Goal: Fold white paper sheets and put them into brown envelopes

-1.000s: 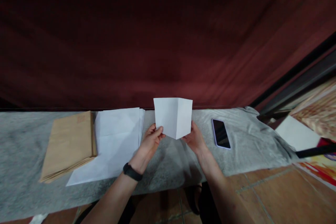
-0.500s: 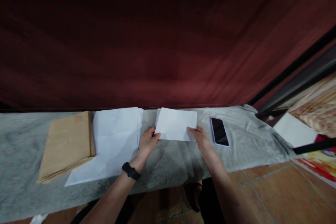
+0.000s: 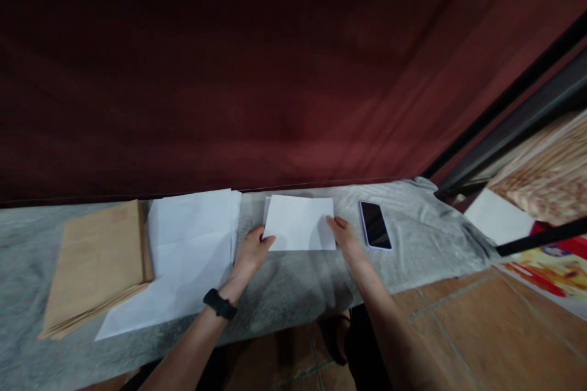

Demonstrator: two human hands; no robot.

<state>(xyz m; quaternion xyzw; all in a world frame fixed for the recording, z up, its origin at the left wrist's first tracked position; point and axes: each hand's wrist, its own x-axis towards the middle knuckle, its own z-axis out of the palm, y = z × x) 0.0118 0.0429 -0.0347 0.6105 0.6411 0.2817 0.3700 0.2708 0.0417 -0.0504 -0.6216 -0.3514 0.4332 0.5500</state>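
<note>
A small white rectangle of paper, perhaps a folded sheet, lies between my hands in the middle of the grey cloth. The edge of another white piece shows behind its left side. My left hand, with a black band on the wrist, pinches the lower left corner, thumb on top. On the right edge, my right hand has its thumb on the paper and its fingers closed by the edge. Left of my left hand lies a stack of larger white sheets, with a crease across the top one.
Brown envelopes are stacked at the left, overlapping the white sheets. A phone with a pale purple edge rests right of my right hand. Behind the grey cloth hangs a dark red curtain. Dark bars stand at the right.
The whole view has turned slightly, so most things on the cloth appear further left. The paper looks lower and flatter, still between both hands.
</note>
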